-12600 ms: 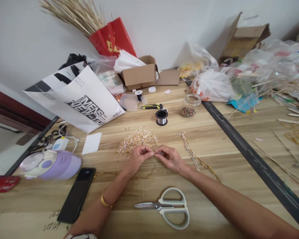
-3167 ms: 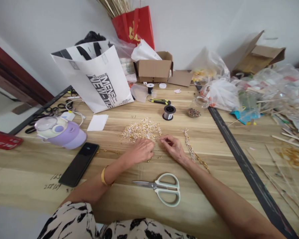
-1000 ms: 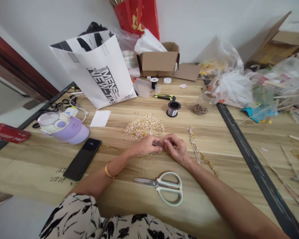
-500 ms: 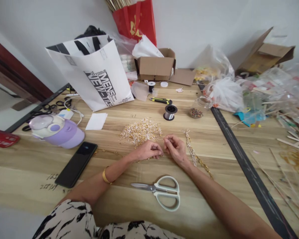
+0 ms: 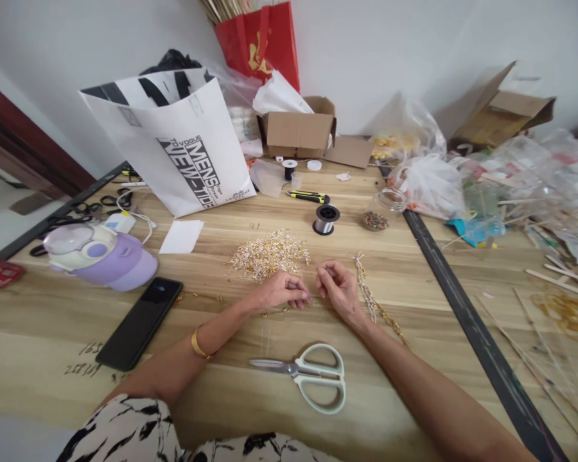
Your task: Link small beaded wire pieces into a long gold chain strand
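My left hand point(image 5: 284, 290) is closed in a pinch just in front of a pile of small gold and silvery beads point(image 5: 270, 253). What its fingertips hold is too small to make out. A short strand of dark gold beads point(image 5: 275, 312) lies under that hand. My right hand point(image 5: 338, 287) is closed too, thumb against forefinger, a small gap to the right of my left hand; anything in it is hidden. Just right of it lie strung silver and gold bead strands point(image 5: 368, 292), knotted at the far end. Scissors with pale green handles point(image 5: 313, 375) lie nearest my body.
A wire spool point(image 5: 325, 219), a utility knife point(image 5: 308, 196) and a jar of beads point(image 5: 376, 220) stand beyond my hands. At left are a phone point(image 5: 139, 323), a purple bottle point(image 5: 106, 256) and a white bag point(image 5: 173, 147). Plastic bags point(image 5: 431, 183) crowd the right.
The view has shifted slightly. Both hands stay pinched beside the bead pile, with the gap between them a little wider.
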A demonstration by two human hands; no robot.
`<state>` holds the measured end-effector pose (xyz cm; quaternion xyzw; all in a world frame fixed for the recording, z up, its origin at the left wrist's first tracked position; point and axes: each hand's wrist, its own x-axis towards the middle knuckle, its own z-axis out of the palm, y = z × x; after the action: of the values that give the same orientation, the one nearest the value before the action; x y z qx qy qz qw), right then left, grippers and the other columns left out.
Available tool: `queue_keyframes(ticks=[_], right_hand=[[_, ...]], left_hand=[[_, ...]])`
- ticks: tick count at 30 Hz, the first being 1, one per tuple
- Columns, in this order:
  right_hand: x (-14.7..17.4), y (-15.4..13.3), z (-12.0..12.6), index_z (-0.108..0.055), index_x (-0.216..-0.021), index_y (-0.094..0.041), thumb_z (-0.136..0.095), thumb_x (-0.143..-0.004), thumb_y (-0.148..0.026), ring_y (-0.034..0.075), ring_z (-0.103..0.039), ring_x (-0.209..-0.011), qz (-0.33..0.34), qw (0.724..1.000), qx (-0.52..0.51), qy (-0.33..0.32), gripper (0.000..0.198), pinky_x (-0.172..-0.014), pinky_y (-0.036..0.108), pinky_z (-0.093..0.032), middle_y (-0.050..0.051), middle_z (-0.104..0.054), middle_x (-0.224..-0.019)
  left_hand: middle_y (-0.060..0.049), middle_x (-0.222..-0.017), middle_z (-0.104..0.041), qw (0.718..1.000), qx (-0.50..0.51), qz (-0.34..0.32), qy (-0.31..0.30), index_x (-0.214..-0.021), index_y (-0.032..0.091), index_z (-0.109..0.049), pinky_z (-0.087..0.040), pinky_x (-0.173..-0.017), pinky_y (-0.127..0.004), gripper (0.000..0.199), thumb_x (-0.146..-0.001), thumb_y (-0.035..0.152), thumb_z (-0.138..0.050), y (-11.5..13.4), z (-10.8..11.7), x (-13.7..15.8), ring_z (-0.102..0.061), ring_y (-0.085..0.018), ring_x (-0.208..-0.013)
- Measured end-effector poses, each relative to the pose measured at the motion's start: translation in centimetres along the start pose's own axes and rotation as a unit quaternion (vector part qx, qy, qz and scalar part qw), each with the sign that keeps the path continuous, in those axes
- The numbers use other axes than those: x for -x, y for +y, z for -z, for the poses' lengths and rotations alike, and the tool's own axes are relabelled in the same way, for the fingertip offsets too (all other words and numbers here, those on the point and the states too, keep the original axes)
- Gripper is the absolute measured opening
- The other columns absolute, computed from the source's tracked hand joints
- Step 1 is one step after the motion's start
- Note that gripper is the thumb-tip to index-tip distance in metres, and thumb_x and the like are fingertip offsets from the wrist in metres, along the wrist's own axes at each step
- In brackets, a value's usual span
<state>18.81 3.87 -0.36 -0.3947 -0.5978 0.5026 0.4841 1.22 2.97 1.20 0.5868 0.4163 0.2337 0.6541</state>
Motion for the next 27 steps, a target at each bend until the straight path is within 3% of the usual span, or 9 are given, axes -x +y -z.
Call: queue_keyframes(ticks=[22, 27], right_hand=[[-0.2, 0.0, 0.0, -0.052, -0.08, -0.017, -0.055, -0.084, -0.041, 0.006, -0.041, -0.036, -0.017, 1.0, -0.021, 0.006, 0.024, -0.036, 0.018, -0.032, -0.005, -0.051, -0.052], [-0.2, 0.0, 0.0, -0.052, -0.082, -0.018, -0.056, -0.083, -0.042, 0.006, -0.043, -0.036, -0.02, 0.999, -0.036, -0.002, 0.025, -0.036, 0.019, -0.033, -0.005, -0.052, -0.054]], left_hand=[[-0.005, -0.069, -0.068, 1.0, -0.018, 0.009, 0.001, -0.079, 0.009, -0.065, -0.047, -0.06, -0.022, 0.019, -0.067, 0.023, -0.069, 0.5, -0.5, 0.3, -0.06, -0.011, -0.06], [-0.004, -0.069, -0.067, 0.994, -0.103, -0.004, 0.038, -0.083, 0.01, -0.064, -0.045, -0.059, -0.021, 0.021, -0.066, 0.021, -0.069, 0.2, -1.1, 0.2, -0.059, -0.011, -0.061]])
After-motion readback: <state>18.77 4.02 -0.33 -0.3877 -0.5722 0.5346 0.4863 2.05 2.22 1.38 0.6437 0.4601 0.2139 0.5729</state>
